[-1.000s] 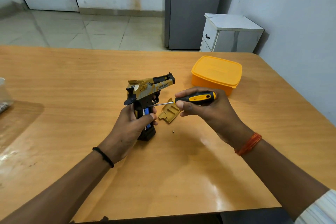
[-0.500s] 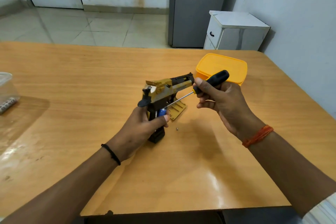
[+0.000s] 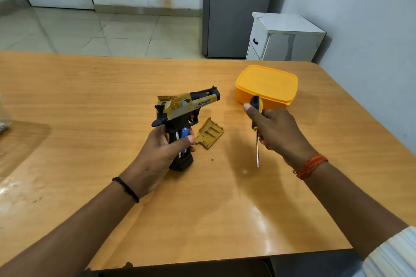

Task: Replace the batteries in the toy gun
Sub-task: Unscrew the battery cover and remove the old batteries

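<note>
Nearest, two forearms reach out over the wooden table, the left wrist wearing a black band and the right an orange thread. Just beyond, the left hand wraps its fingers round the grip of the toy gun, held upright with its butt resting on the table and the barrel pointing right; a blue battery shows in the open grip. A tiny screw lies on the table just right of the butt, and the tan cover lies beside the gun. The right hand grips a screwdriver by its black-and-yellow handle, shaft pointing down, well clear of the gun. Farther back sits a closed orange box.
</note>
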